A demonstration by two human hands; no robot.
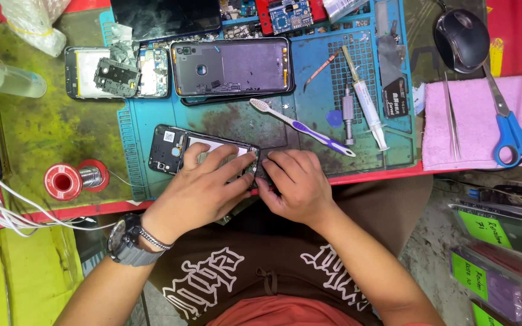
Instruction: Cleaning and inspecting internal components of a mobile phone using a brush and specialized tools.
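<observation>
Crowding phone (170, 147) (mat (131, 157) edge) — left hand (203, 190), right hand (297, 184)

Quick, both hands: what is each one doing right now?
Left hand: closed on the opened phone, pressing it onto the mat.
Right hand: fingertips pinched at the phone's lower end.

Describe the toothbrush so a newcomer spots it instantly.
Start at the blue work mat in the middle of the bench. Just above the right hand, the toothbrush lies slanted. Unlike the syringe beside it, it has a purple and white handle and white bristles.
</observation>
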